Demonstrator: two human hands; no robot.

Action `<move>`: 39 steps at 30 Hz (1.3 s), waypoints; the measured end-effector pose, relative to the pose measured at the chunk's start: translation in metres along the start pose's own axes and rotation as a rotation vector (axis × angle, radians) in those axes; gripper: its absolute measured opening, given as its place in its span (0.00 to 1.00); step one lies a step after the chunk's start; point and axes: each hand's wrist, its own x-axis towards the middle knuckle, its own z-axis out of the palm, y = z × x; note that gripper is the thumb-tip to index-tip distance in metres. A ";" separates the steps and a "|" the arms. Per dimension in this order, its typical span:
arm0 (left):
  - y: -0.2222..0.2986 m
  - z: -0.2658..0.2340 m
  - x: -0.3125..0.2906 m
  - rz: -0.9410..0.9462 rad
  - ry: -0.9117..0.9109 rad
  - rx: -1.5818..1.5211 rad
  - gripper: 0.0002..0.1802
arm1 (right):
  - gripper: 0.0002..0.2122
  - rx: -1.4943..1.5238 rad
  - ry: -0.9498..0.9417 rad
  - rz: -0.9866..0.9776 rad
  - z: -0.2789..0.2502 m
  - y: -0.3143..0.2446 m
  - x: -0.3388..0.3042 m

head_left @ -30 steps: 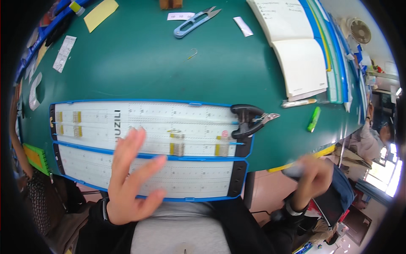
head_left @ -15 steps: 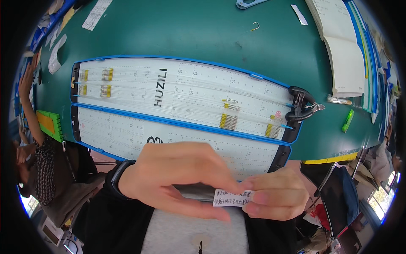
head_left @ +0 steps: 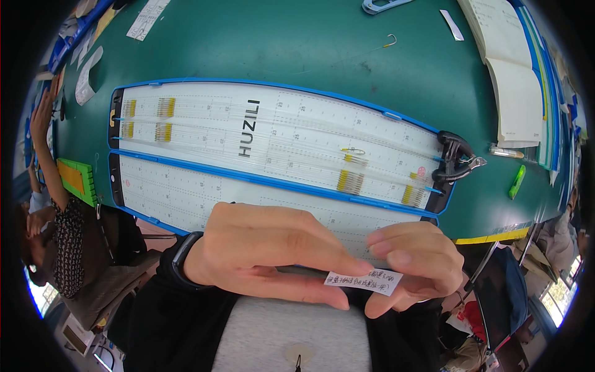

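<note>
Above my lap, between my two hands, is a small white paper slip with handwriting on it. My left hand grips it: the index fingertip lies over the slip's upper edge, the thumb stretches out below, and the other fingers are hidden behind. My right hand is at the slip's right end, fingers curled but apart from the thumb, which is beside the lower right corner. Just beyond my hands lies an opened long blue-edged case with white boards holding several yellow-bound fishing hooks on clear lines.
Black-handled pliers rest on the case's right end. On the green table are a loose hook, an open notebook, a green cutter and paper strips. At far left, another person's arm reaches up.
My right fingers have loosened from the slip and spread from the thumb. My left index fingertip has come onto the slip, which has shifted right and tilted. The view has moved slightly.
</note>
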 end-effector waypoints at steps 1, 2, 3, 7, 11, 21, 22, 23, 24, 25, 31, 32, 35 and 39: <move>0.000 0.000 0.000 -0.015 -0.006 -0.005 0.24 | 0.21 0.024 0.074 0.011 0.004 -0.001 -0.001; 0.001 0.000 -0.001 -0.016 -0.004 -0.002 0.24 | 0.17 0.053 0.145 0.019 0.007 0.000 0.000; 0.001 0.001 -0.002 -0.015 0.008 0.002 0.25 | 0.17 0.055 0.144 0.017 0.007 0.000 0.000; 0.007 0.000 0.001 -0.107 0.021 0.069 0.28 | 0.17 0.062 0.156 0.030 0.008 0.002 -0.001; 0.009 -0.002 0.005 -0.144 0.002 0.064 0.31 | 0.16 0.055 0.162 0.027 0.008 0.002 0.001; 0.007 0.002 0.002 -0.119 0.006 0.115 0.29 | 0.16 0.035 0.162 0.029 0.008 0.003 -0.001; 0.007 0.003 0.001 -0.111 0.025 0.129 0.28 | 0.16 0.044 0.156 0.029 0.009 0.004 -0.002; 0.005 0.004 0.001 -0.111 0.024 0.125 0.28 | 0.16 0.052 0.154 0.031 0.008 0.004 -0.003; 0.004 0.004 0.001 -0.093 0.024 0.117 0.27 | 0.16 0.049 0.154 0.035 0.008 0.005 -0.004; 0.002 0.004 0.000 -0.075 0.023 0.109 0.26 | 0.16 0.058 0.141 0.032 0.007 0.005 -0.004; 0.001 0.005 -0.005 -0.083 0.029 0.092 0.26 | 0.18 0.094 0.110 0.064 0.007 0.004 -0.003; 0.000 0.004 -0.005 -0.080 0.028 0.087 0.26 | 0.19 0.102 0.113 0.099 0.007 0.003 -0.003; -0.003 0.003 -0.004 -0.039 0.004 0.067 0.26 | 0.20 0.098 0.119 0.118 0.006 0.003 -0.002; -0.001 0.003 -0.003 -0.034 0.005 0.062 0.25 | 0.20 0.095 0.118 0.108 0.006 0.002 -0.001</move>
